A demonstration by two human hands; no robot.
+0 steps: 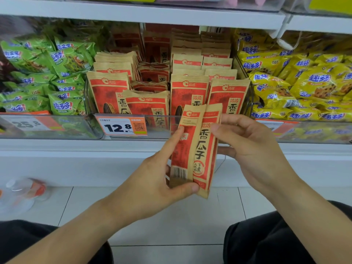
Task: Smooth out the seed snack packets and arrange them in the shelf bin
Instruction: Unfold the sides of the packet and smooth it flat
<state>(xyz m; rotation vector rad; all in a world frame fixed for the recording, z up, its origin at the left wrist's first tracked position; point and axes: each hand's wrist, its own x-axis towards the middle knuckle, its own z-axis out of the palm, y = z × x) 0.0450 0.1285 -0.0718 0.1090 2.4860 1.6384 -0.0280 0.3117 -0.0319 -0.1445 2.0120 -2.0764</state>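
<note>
Left bin: green snack bags (57,73), loosely piled. Right bin: yellow snack bags (304,82), same loose heap. Orange price tag (122,127) reading 12.8, with QR code, clipped on the clear front rail; second tag (26,122) to its left reads 25.8. White shelf board (133,16) above. Pale floor tiles (171,216) below. Blurred clear plastic item with orange parts (26,191) lying on the floor at lower left.

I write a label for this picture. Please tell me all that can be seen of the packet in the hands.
The packet is long, kraft-brown paper by its look, with red panels, dark characters and a barcode near its lower end. It is folded lengthwise and stands nearly upright, below and in front of the shelf bin. The left hand grips its lower part; the right hand holds its upper right edge.
</note>
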